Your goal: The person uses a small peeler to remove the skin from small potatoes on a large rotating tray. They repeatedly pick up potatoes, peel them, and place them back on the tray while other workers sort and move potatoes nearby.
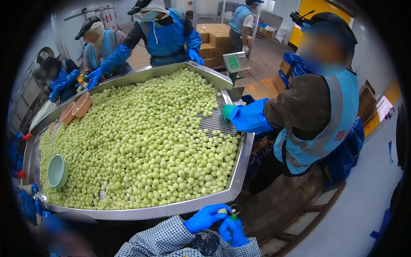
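In the head view, my left hand (205, 217), in a blue glove, holds a small round pale green fruit (221, 211) in its fingertips. My right hand (234, 230), gloved alike, grips a small hand tool (233, 217) with a green handle. Its thin pale ring-shaped end is beside the fruit; whether they touch, I cannot tell. Both hands are just outside the near rim of a large metal sorting table (199, 205). A deep layer of similar pale green fruits (154, 138) covers most of that table.
A green bowl (57, 171) and two orange baskets (75, 108) sit among the fruits. At right, a co-worker's green-gloved hand (228, 113) reaches over a ribbed grate (215, 120). Other workers stand around the table. A digital scale (236, 62) and cardboard boxes (220, 35) are behind.
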The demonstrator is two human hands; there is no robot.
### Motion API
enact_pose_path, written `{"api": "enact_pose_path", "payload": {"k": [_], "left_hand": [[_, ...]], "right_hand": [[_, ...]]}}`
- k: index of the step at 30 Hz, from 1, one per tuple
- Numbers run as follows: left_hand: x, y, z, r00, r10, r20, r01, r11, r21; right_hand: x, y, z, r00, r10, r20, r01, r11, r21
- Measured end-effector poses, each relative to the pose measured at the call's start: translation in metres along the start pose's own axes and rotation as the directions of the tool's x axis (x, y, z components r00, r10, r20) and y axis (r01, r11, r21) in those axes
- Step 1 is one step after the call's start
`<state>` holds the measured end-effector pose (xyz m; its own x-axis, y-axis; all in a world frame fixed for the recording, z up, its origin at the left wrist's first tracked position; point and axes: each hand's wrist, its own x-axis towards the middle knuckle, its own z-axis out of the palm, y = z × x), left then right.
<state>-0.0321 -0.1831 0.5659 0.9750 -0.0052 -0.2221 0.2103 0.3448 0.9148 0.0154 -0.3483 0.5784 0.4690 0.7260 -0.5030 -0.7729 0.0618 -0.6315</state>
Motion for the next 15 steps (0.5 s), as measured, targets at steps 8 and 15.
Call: {"api": "enact_pose_path", "payload": {"k": [8, 15], "left_hand": [[-0.013, 0.020, -0.012, 0.992, -0.115, 0.046, 0.123, 0.962, -0.243], [-0.021, 0.022, -0.036, 0.995, -0.060, -0.086, 0.046, 0.987, -0.154]], "right_hand": [[-0.014, -0.028, -0.036, 0.975, -0.100, -0.197, 0.030, 0.944, -0.330], [0.013, -0.020, -0.025, 0.928, -0.145, -0.344, 0.052, 0.963, -0.266]]}}
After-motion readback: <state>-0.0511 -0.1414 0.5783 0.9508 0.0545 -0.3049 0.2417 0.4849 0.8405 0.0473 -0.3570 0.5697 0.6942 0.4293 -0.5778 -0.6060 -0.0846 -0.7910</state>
